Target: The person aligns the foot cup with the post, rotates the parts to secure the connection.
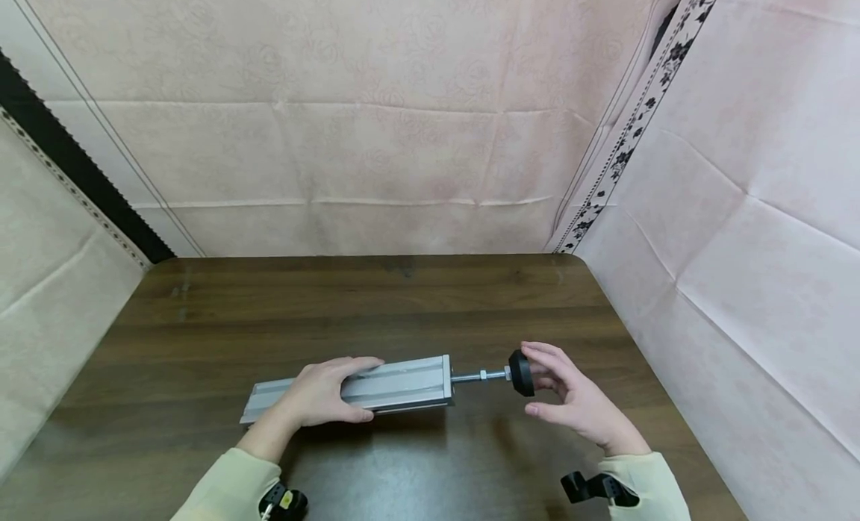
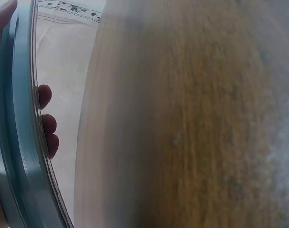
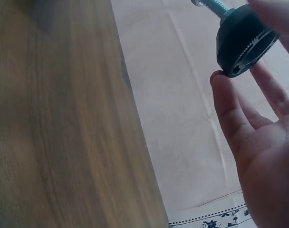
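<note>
My left hand [image 1: 325, 392] grips a silver aluminium profile [image 1: 403, 384] from above, thumb on its near side. Its fingertips [image 2: 48, 124] show past the edge of the grooved bar in the left wrist view. The profile is held over the table, casting a shadow below. From its right end a threaded rod [image 1: 473, 376] with nuts sticks out, ending in a black levelling foot [image 1: 520, 373]. Beside that foot is my right hand [image 1: 571, 398], its fingers loosely bent. One fingertip [image 3: 220, 77] meets the foot's rim, while the thumb stands apart below it in the head view.
The brown wooden table [image 1: 336, 304] spreads under both hands. Pale patterned cloth [image 1: 403, 133] hangs behind its far edge, and more cloth [image 1: 759, 207] drops along the right side. Each wrist wears a black camera mount [image 1: 598, 487] over a light green sleeve.
</note>
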The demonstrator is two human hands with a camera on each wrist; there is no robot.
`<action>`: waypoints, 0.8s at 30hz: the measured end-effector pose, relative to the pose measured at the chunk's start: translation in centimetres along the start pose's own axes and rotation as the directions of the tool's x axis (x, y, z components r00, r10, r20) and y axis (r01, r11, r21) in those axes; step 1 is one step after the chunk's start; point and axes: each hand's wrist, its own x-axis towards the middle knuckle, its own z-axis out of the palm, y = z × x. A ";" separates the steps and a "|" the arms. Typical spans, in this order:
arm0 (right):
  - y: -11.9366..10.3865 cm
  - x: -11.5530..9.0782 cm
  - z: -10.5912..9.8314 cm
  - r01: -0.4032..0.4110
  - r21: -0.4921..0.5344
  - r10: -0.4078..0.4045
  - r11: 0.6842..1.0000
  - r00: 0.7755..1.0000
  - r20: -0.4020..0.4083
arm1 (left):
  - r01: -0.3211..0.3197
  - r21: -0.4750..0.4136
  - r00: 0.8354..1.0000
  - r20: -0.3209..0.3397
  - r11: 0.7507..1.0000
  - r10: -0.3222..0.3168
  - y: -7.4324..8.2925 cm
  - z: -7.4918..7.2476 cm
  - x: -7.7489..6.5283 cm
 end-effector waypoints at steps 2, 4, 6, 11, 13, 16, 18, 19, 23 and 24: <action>0.0 0.1 0.0 0.024 0.002 -0.024 1.000 1.000 0.006 | 0.002 -0.003 1.000 0.003 1.000 -0.002 0.1 -0.1 0.0; 0.0 0.1 0.0 0.037 0.001 -0.037 0.999 0.999 0.003 | 0.001 -0.004 1.000 0.004 1.000 -0.001 0.1 -0.1 -0.1; -0.1 0.2 0.0 0.043 -0.007 -0.043 0.999 0.999 -0.006 | -0.001 -0.002 1.000 0.003 1.000 0.001 0.2 -0.2 -0.1; -0.5 0.3 0.1 -0.042 -0.029 0.040 0.999 0.998 -0.057 | -0.005 0.002 1.000 0.001 1.000 0.005 0.3 -0.3 -0.1; -0.6 0.3 0.2 -0.105 -0.048 0.100 0.993 0.990 -0.096 | -0.007 0.002 1.000 0.001 1.000 0.007 0.4 -0.3 0.0; -0.6 0.3 0.3 -0.179 -0.071 0.167 0.981 0.974 -0.152 | -0.008 0.002 1.000 0.000 1.000 0.008 0.4 -0.3 0.0; -0.6 0.3 0.4 -0.215 -0.058 0.202 0.975 0.963 -0.176 | -0.007 0.004 1.000 -0.001 1.000 0.007 0.5 -0.3 0.0; -0.6 0.4 0.5 -0.229 -0.046 0.217 0.972 0.959 -0.182 | -0.006 0.005 1.000 -0.002 1.000 0.006 0.5 -0.3 0.0; -0.4 0.5 0.6 -0.281 -0.008 0.275 0.960 0.944 -0.180 | -0.008 0.005 1.000 -0.003 1.000 0.008 0.4 -0.4 0.0; -0.4 0.5 0.6 -0.288 -0.004 0.283 0.957 0.942 -0.178 | -0.010 0.007 1.000 -0.003 1.000 0.010 0.4 -0.4 0.0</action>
